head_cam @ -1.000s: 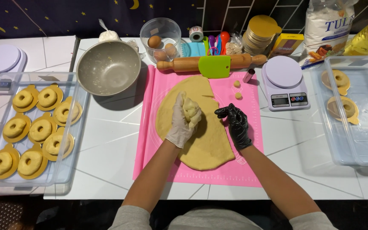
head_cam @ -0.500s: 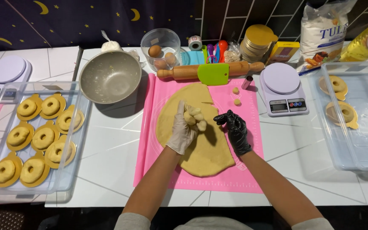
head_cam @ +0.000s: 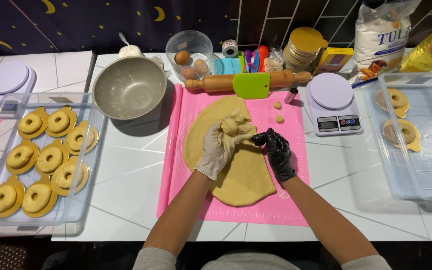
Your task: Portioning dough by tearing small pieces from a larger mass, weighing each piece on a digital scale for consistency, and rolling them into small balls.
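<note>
- The counter [head_cam: 126,165] carries a pink mat [head_cam: 296,165]; the dough sheet [head_cam: 241,175] lies on it, long axis running from the mat's far left toward its near right.
- A clear tray [head_cam: 88,150] of ring pastries sits left of the mat, a second tray [head_cam: 411,190] right of it, and a metal bowl [head_cam: 128,87] off its far-left corner.
- The rolling pin [head_cam: 216,82] lies crosswise along the mat's far edge, with a green scraper [head_cam: 251,85] resting on it.
- The left hand [head_cam: 218,150], in a pale glove, rests mid-sheet, its grip clamped on a dough lump [head_cam: 236,125] that points toward the mat's far edge.
- The right hand [head_cam: 276,150], black-gloved, is just right of the lump, fingers pinched together at the sheet's right rim; whether they hold dough I cannot tell.
- The left hand is nearer the lump.
- The left palm hides the lump's base, so whether it joins the sheet is unclear.
</note>
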